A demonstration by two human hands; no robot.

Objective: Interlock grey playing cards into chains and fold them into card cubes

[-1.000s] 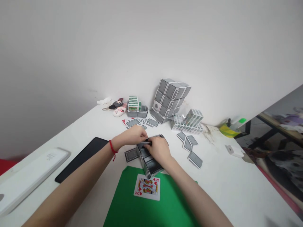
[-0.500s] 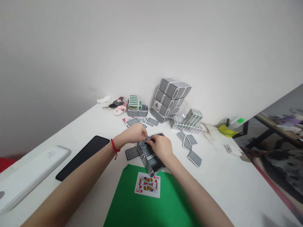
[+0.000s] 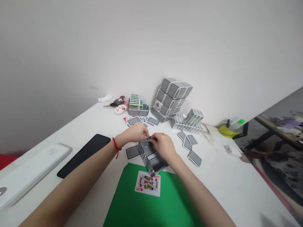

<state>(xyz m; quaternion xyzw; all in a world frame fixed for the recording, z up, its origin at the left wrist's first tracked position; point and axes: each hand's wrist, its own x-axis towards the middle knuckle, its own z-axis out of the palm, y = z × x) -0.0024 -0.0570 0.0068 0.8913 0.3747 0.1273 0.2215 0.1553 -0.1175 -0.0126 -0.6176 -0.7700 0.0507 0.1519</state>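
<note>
A grey-patterned box built of folded playing cards (image 3: 149,157) rests tilted on the table, its near end over the edge of a green sheet (image 3: 127,205). Around its far end, the fingers of my left hand (image 3: 136,132) are closed in a pinch. My right hand (image 3: 163,146), closed too, grips the same far end from the right, fingertips close to those of the left. The exact spot they pinch is partly hidden. Face up on the sheet lies a king of hearts card (image 3: 148,183). A face-down card (image 3: 132,152) sits left of the box.
Against the wall leans a tall card-block stack (image 3: 169,99). Beside it stand a card tray with small boxes (image 3: 139,112) and a clear-wrapped pack (image 3: 186,123). Loose cards (image 3: 187,142) lie right. A black phone (image 3: 87,154) and white device (image 3: 35,171) are left.
Both hands stay at the far end of the card box, their fingers shifted slightly. The whole view has moved a little; nothing has been let go.
</note>
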